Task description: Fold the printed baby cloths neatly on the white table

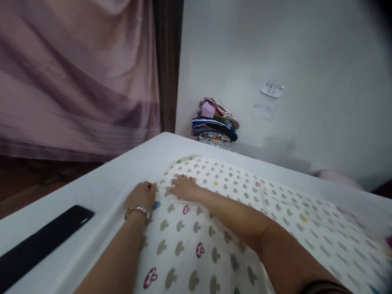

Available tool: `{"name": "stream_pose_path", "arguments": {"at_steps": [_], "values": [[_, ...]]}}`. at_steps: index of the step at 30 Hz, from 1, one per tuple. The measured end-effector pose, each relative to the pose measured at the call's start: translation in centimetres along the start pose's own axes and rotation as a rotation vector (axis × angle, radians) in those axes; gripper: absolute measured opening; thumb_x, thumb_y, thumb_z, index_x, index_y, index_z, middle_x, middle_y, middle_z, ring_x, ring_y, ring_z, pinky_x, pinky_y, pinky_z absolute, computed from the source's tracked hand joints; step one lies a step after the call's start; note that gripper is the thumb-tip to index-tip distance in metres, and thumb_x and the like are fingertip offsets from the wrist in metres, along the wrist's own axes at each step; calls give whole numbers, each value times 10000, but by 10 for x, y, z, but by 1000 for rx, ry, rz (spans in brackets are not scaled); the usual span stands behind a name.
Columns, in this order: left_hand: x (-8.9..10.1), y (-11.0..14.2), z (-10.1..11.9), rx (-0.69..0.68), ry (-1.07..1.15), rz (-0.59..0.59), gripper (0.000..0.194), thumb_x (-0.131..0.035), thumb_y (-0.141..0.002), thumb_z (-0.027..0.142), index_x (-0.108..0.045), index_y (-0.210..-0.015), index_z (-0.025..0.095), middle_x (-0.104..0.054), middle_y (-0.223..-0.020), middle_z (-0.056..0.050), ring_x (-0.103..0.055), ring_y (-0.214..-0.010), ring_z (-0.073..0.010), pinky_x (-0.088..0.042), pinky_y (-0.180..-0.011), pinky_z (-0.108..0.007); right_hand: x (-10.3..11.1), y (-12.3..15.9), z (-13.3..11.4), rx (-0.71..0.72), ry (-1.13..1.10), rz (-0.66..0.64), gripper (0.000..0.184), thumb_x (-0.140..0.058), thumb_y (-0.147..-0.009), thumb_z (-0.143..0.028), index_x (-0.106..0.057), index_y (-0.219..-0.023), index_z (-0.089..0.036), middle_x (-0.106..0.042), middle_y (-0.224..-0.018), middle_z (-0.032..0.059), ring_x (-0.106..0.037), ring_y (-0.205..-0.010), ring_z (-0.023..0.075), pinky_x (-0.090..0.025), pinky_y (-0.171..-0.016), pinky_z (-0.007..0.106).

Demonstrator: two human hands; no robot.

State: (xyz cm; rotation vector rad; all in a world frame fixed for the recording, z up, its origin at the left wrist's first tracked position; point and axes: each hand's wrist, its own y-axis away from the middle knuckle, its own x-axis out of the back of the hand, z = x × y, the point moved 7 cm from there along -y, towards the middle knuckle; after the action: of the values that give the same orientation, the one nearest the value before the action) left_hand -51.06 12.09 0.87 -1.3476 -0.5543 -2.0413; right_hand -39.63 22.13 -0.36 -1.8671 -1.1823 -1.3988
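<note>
A white cloth printed with grey, red and yellow mushrooms point(245, 212) lies spread over a white table point(116, 171). My left hand point(141, 197), with a metal bracelet on the wrist, rests curled at the cloth's left edge, fingers closed on the fabric. My right hand point(183, 188) lies flat on the cloth just beside it, fingers stretched out and pressing down. Both forearms reach in from the bottom of the view.
A stack of folded clothes point(216, 122) sits at the table's far corner against a white wall with paper notes point(271, 92). A long black flat object point(39, 241) lies at the table's near left. A pink curtain point(73, 77) hangs at the left.
</note>
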Motion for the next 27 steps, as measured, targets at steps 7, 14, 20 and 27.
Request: {"name": "stream_pose_path", "arguments": {"at_steps": [7, 14, 20, 27], "values": [[4, -4, 1, 8, -23, -67, 434, -297, -833, 429, -593, -1002, 160, -597, -1077, -128, -559, -967, -277, -439, -783, -363, 0, 63, -9, 73, -21, 50, 648, -233, -884, -602, -251, -1386, -193, -127, -1455, 102, -48, -1324, 263, -49, -1045, 502], [10, -5, 1, 37, -55, -67, 476, -271, -835, 434, -570, -1068, 145, -569, -1129, -142, -544, -1001, -285, -443, -784, -366, 49, 188, 127, -347, 32, 227, 625, -178, -913, -552, -158, -1418, -185, -49, -1468, 40, 15, -1332, 200, 3, -1064, 415], [11, -11, -1, 17, -130, -59, 490, -273, -828, 420, -585, -1050, 114, -587, -1088, -164, -569, -941, -291, -451, -711, -350, 41, 259, 240, -785, 136, 176, 639, -225, -904, -531, -172, -1414, -149, -93, -1462, 57, -28, -1329, 231, -52, -1051, 457], [5, -20, -7, 16, -153, -103, 487, -317, -792, 442, -579, -1065, 136, -574, -1119, -156, -556, -958, -294, -435, -693, -335, 64, 269, 279, -819, 167, 245, 515, -198, -940, -441, -275, -1383, -190, -169, -1450, 58, -130, -1319, 204, -183, -1038, 374]]}}
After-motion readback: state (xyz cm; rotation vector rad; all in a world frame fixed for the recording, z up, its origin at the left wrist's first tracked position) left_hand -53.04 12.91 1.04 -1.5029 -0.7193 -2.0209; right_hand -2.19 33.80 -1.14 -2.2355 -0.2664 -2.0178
